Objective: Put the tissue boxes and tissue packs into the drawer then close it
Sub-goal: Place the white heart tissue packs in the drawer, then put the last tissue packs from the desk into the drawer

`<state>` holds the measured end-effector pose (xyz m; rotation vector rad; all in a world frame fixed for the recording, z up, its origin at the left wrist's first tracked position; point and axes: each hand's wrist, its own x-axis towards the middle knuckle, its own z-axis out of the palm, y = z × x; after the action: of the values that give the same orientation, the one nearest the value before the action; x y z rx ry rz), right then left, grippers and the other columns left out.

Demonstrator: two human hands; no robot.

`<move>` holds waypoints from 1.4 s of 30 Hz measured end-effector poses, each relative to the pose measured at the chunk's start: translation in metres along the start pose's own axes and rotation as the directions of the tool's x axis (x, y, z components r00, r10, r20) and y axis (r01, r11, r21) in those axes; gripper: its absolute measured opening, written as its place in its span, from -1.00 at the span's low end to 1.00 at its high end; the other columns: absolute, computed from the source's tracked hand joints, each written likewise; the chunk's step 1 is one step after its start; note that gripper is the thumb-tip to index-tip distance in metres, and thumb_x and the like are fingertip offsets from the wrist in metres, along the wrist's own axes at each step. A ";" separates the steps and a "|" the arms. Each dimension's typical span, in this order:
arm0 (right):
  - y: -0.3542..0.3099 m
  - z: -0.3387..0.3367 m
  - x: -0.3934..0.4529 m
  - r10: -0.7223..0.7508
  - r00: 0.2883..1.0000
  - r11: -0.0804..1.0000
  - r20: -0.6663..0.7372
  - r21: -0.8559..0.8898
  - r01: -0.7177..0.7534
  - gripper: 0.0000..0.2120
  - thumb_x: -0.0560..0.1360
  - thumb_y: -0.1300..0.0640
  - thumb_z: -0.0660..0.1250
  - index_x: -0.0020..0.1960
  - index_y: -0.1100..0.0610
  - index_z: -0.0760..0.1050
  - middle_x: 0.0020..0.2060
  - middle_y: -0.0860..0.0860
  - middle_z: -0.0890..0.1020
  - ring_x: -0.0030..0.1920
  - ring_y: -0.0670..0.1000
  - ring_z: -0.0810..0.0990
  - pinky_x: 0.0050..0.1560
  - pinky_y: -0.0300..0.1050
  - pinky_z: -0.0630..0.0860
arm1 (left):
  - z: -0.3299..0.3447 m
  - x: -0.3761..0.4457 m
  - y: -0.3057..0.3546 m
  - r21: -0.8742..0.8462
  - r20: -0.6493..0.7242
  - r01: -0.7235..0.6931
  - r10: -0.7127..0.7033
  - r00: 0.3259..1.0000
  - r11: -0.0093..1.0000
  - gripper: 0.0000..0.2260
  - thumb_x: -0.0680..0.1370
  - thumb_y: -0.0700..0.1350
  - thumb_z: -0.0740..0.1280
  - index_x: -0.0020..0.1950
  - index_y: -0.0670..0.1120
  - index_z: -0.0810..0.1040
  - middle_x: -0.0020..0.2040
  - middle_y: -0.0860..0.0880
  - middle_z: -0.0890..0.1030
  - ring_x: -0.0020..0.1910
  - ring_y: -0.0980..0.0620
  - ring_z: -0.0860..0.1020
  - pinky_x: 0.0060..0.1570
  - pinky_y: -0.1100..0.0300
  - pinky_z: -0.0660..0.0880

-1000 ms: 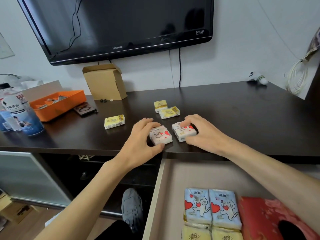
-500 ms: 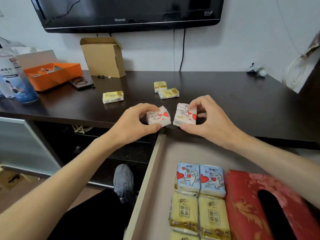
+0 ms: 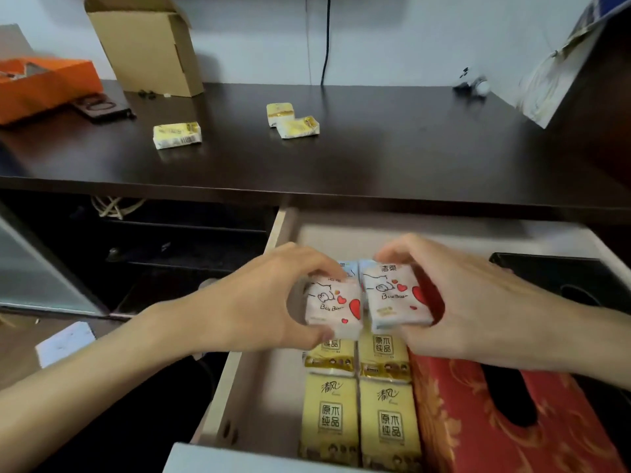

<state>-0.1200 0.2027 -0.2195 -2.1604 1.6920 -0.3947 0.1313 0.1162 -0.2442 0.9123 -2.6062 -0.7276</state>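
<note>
My left hand point(image 3: 259, 302) grips a white tissue pack with red hearts point(image 3: 333, 308). My right hand point(image 3: 478, 308) grips a second heart-print pack point(image 3: 392, 298). Both packs hang side by side over the open drawer point(image 3: 259, 397), above the packs lying inside. In the drawer lie several yellow tissue packs point(image 3: 362, 414), blue-edged packs mostly hidden under my hands, a red tissue box point(image 3: 495, 421) and a black tissue box point(image 3: 560, 278). Three small yellow packs stay on the dark cabinet top point(image 3: 392, 158): one at the left point(image 3: 177, 134), two together point(image 3: 293, 121).
A cardboard box point(image 3: 150, 46) and an orange tray point(image 3: 44, 83) stand at the back left of the top, with a dark phone-like item point(image 3: 102, 105) beside them. A black cable point(image 3: 326, 39) runs down the wall. Open shelves lie left of the drawer.
Both hands lifted the heart-print packs off the cabinet top and carried them down over the open drawer. The view tilted downward.
</note>
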 end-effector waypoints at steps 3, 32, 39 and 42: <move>-0.003 0.010 0.002 -0.005 0.999 0.990 0.036 -0.138 0.009 -0.41 0.26 -0.32 0.41 0.20 -0.39 0.21 0.10 -0.41 0.41 0.15 -0.35 0.37 -0.13 -0.30 0.41 | 0.012 -0.002 -0.002 0.091 0.018 -0.018 0.016 1.000 0.996 -0.43 0.31 0.15 0.51 0.28 0.25 0.43 0.10 0.38 0.41 0.15 0.34 0.38 0.12 0.45 0.34; -0.010 -0.019 0.085 -0.066 0.970 0.973 -0.233 0.202 0.115 -0.90 0.48 0.03 0.44 -0.22 -0.07 0.63 -0.24 -0.18 0.71 -0.23 -0.18 0.65 -0.19 -0.30 0.52 | -0.034 0.015 -0.014 0.199 -0.254 0.023 0.029 0.967 0.980 -0.79 0.50 0.17 0.32 0.06 0.12 0.59 -0.03 0.21 0.58 0.00 0.23 0.55 -0.04 0.24 0.48; -0.010 -0.013 0.216 0.038 0.925 0.963 -0.378 0.261 0.067 -0.81 0.54 0.14 0.39 0.13 0.02 0.65 0.11 -0.05 0.65 0.12 -0.05 0.60 0.10 -0.20 0.48 | -0.096 0.049 -0.085 0.128 -0.596 0.336 -0.198 0.778 0.933 -0.73 0.55 0.01 0.33 0.24 0.03 0.58 0.20 0.11 0.55 0.19 0.13 0.50 0.10 0.20 0.43; -0.012 -0.010 0.258 0.042 0.921 0.991 -0.388 0.137 0.012 -0.67 0.55 0.12 0.35 0.31 0.06 0.59 0.30 0.04 0.54 0.32 0.08 0.48 0.26 0.02 0.44 | -0.122 0.066 -0.117 0.092 -0.613 0.452 -0.308 0.728 0.887 -0.61 0.53 0.01 0.32 0.35 -0.03 0.52 0.34 -0.01 0.50 0.29 0.01 0.46 0.13 0.16 0.35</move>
<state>-0.0517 -0.0465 -0.2068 -2.0642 1.8168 -0.9649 0.1905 -0.0501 -0.1999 1.5040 -1.9832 -0.1537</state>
